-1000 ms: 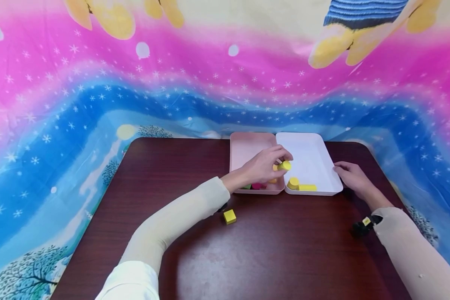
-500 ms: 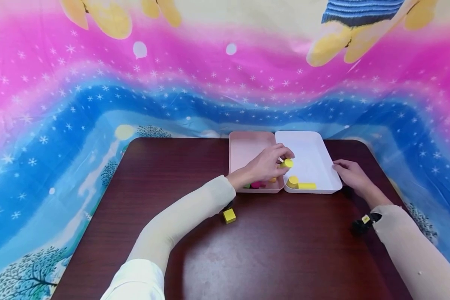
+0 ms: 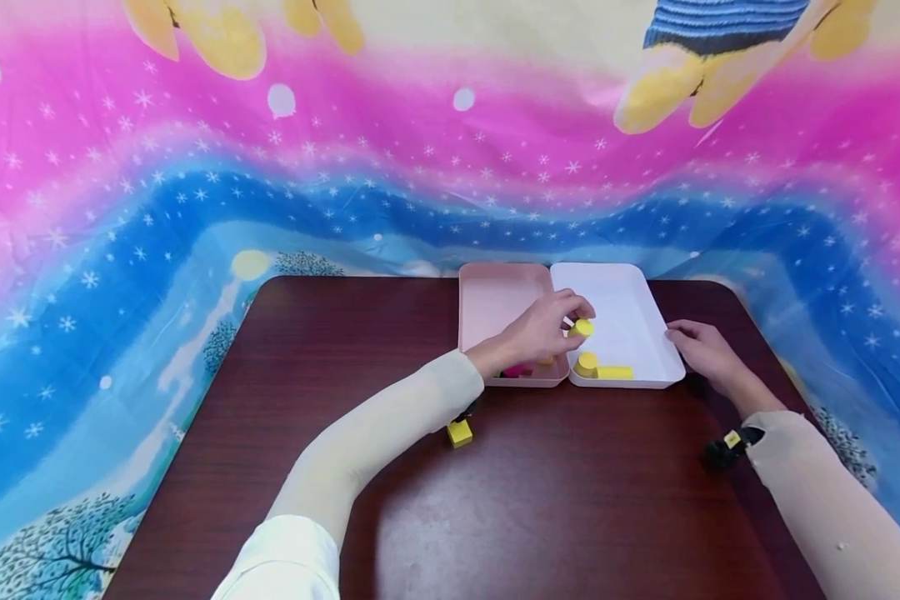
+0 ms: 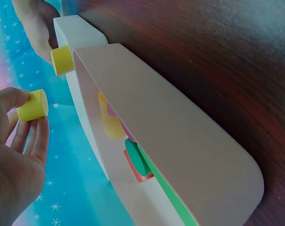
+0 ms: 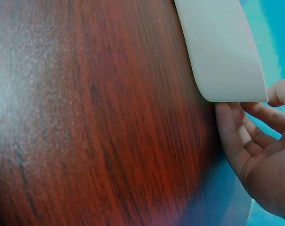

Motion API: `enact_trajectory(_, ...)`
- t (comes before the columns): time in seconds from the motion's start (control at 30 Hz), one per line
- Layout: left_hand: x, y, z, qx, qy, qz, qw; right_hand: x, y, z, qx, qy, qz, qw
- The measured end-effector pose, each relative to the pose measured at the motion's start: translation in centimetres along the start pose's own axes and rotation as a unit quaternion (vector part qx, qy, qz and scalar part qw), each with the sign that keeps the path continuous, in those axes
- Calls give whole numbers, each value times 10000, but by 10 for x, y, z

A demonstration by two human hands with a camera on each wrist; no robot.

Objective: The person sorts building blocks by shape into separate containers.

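My left hand [image 3: 543,327] pinches a short yellow cylinder block [image 3: 582,327] between thumb and fingers, above the seam where the pink tray [image 3: 498,292] meets the white tray [image 3: 615,292]. In the left wrist view the held cylinder block [image 4: 33,105] is apart from the trays. Inside the white tray's near left corner stands another yellow cylinder [image 3: 587,364], with a longer yellow block [image 3: 614,372] lying beside it. My right hand [image 3: 701,350] rests its fingertips against the white tray's right outer wall, as the right wrist view shows on the wall [image 5: 227,61].
Colored blocks lie in the pink tray, among them a green disc [image 4: 137,157] and a magenta block [image 3: 515,369]. A yellow cube [image 3: 460,433] sits on the dark wood table [image 3: 570,483], near my left sleeve. A printed cloth [image 3: 420,167] hangs behind the table.
My left hand has moved slightly right with the yellow cylinder block, toward the white tray. My right hand stays at the tray's side.
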State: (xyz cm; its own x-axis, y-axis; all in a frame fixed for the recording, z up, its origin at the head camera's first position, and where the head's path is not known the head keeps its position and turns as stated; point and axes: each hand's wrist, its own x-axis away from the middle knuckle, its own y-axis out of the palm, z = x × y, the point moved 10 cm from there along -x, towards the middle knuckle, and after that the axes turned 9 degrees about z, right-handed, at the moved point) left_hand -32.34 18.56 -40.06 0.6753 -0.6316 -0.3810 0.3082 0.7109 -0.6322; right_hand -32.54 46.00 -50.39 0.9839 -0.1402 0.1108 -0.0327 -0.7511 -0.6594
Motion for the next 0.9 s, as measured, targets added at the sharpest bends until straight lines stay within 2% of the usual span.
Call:
enact_trajectory(0.1,-2,4,-1,69,-110,-63,9999,0,0,1,9,3,-7,10000)
enact_trajectory(0.33,-5,9,2,-138,-137,-159,9997,1,-2,0,-39,-11,41,10000)
enact_trajectory(0.53,-4,14,-5,-224,-247,-276,9991,0,-1,1,-79,-17,30,10000)
enact_trajectory(0.9,0,24,-14,-325,-230,-398,9984,1,-1,-1,-40,-43,81,9999)
